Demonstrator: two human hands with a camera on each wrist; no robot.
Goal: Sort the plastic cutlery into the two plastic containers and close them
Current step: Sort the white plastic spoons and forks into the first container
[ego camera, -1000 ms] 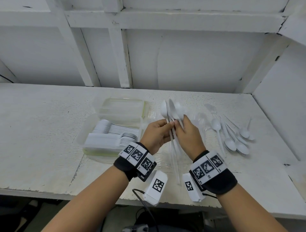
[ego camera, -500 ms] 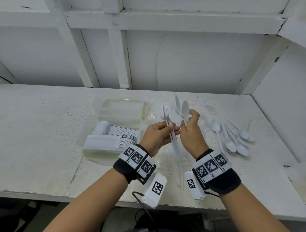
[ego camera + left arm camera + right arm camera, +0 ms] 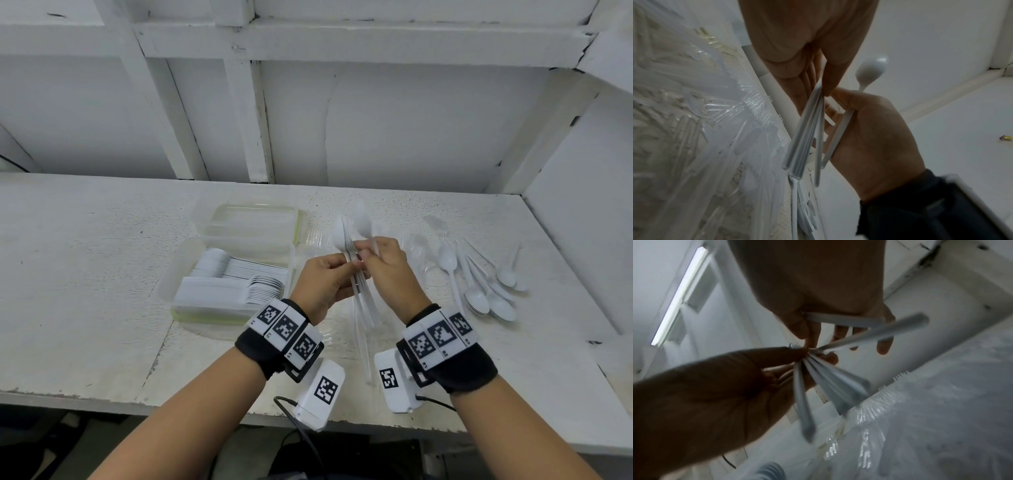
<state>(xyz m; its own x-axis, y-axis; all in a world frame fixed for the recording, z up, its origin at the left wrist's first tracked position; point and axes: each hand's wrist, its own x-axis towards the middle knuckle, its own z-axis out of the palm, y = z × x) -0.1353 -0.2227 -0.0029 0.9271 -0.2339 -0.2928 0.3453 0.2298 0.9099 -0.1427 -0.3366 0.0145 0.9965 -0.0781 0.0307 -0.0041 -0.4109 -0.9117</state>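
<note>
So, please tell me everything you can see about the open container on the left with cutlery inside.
The container is clear plastic, rectangular, with a greenish rim at its near edge. It sits flat on the white table, left of both hands, and neither touches it. Its lid lies open behind it. Inside, white plastic cutlery is stacked in tidy rows, lying on its side.

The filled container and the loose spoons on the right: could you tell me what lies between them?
In the head view, both hands, left hand and right hand, holding a cutlery bundle above clear plastic wrap.
</note>
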